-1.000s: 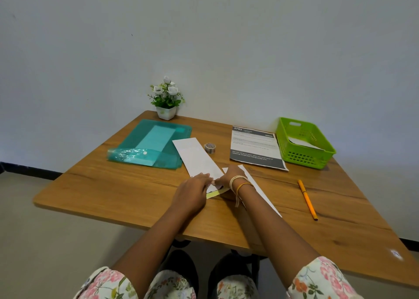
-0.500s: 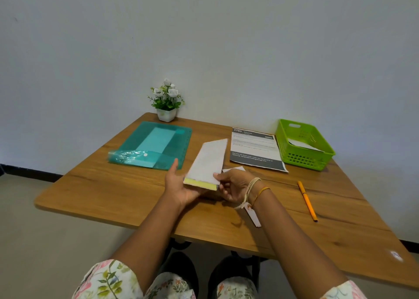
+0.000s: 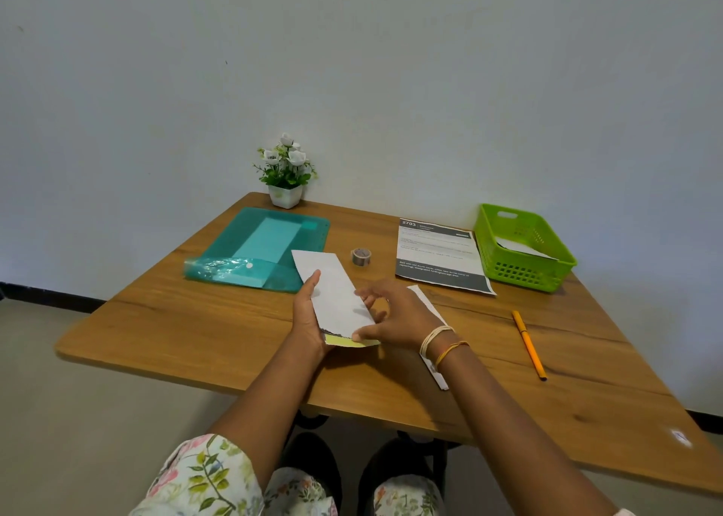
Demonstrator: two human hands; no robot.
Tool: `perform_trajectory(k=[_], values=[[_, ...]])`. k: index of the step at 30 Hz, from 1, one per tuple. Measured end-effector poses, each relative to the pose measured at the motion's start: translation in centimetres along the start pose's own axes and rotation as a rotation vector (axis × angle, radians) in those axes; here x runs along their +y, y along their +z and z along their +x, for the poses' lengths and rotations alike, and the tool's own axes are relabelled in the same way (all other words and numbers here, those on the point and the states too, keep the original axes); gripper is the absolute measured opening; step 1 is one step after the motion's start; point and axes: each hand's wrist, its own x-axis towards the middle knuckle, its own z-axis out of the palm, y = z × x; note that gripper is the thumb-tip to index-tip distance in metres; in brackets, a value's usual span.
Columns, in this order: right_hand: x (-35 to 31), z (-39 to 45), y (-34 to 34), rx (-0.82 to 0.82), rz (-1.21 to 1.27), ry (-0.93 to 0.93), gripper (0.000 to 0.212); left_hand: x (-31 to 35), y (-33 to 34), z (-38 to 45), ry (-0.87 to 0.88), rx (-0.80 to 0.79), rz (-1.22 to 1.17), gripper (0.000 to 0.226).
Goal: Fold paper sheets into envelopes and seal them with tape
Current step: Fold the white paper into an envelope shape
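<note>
Head view: left hand (image 3: pixel 309 316) cradles the folded paper (image 3: pixel 332 292) from beneath, thumb along its left edge. Right hand (image 3: pixel 395 316) pinches the paper's near right corner, by a yellow strip (image 3: pixel 348 341), other fingers spread. Paper held above the table (image 3: pixel 195 328), slanting away. Tape roll (image 3: pixel 361 256) just beyond; another sheet (image 3: pixel 426 304) under the right wrist.

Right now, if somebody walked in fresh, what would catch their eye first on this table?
Probably the folded white paper in the middle, held just above the table: the left hand cups its left edge, and the right hand pinches the near end by a yellow strip. Next come the colours: a bright green basket at the far right and a teal plastic folder at the far left. A small tape roll sits between them.
</note>
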Motion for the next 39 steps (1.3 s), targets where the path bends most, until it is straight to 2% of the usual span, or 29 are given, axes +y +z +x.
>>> perform_trajectory(k=[3,6,14,20,24,29,33,39], values=[[0.0,-0.2,0.7,0.018,-0.043,-0.084,0.055,0.2,0.2,0.6,0.049,0.052,0.043,0.048],[0.0,-0.3,1.1,0.062,-0.042,-0.143,0.043,0.2,0.3,0.4,0.016,0.082,-0.026,0.044],[-0.3,-0.2,0.7,0.023,0.040,-0.136,0.027,0.1,0.2,0.1,-0.026,0.007,-0.184,0.046],[-0.5,-0.1,0.7,0.014,0.034,-0.141,0.025,0.2,0.5,-0.5,-0.062,-0.056,-0.242,0.045],[-0.6,-0.3,0.8,0.009,-0.015,-0.155,0.027,0.1,0.5,-0.4,-0.075,-0.055,-0.290,0.053],[-1.1,-0.9,1.3,0.134,-0.140,-0.228,0.027,0.1,0.8,-0.3,-0.067,-0.046,-0.299,0.053],[-1.0,-0.3,1.4,0.155,-0.030,-0.141,0.020,0.2,0.5,-0.1,-0.074,-0.035,-0.234,0.052],[-1.0,-0.1,1.4,0.017,0.264,0.011,0.022,-0.1,-0.4,-0.3,-0.105,-0.078,-0.183,0.049]])
